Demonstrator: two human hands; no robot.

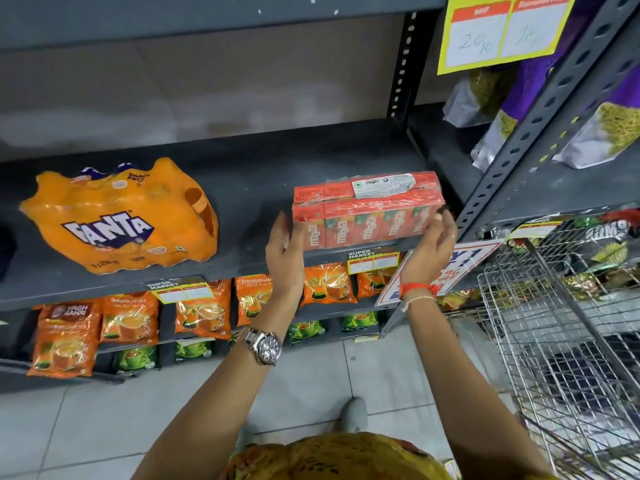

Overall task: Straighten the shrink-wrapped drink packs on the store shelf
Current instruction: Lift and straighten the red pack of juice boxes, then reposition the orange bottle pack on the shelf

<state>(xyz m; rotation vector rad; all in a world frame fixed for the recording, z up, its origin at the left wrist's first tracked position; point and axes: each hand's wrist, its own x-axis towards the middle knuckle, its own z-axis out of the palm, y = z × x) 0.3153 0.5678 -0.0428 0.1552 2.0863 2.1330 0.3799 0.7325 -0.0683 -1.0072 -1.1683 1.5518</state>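
Observation:
A red shrink-wrapped pack of Maaza juice cartons (367,211) sits on the dark grey shelf (249,188), near its front edge at the right. My left hand (285,251) presses flat against the pack's left end. At the pack's right end my right hand (431,245) cups the corner, fingers curled on the wrap. An orange shrink-wrapped Fanta pack (121,216) lies further left on the same shelf, turned slightly askew, with neither hand on it.
A slotted shelf upright (540,123) rises just right of the Maaza pack. Orange and green tea pouches (128,318) fill the lower shelves. A wire basket rack (561,327) stands at the right. Purple snack bags (606,133) occupy the neighbouring shelf. A yellow price sign (502,29) hangs above.

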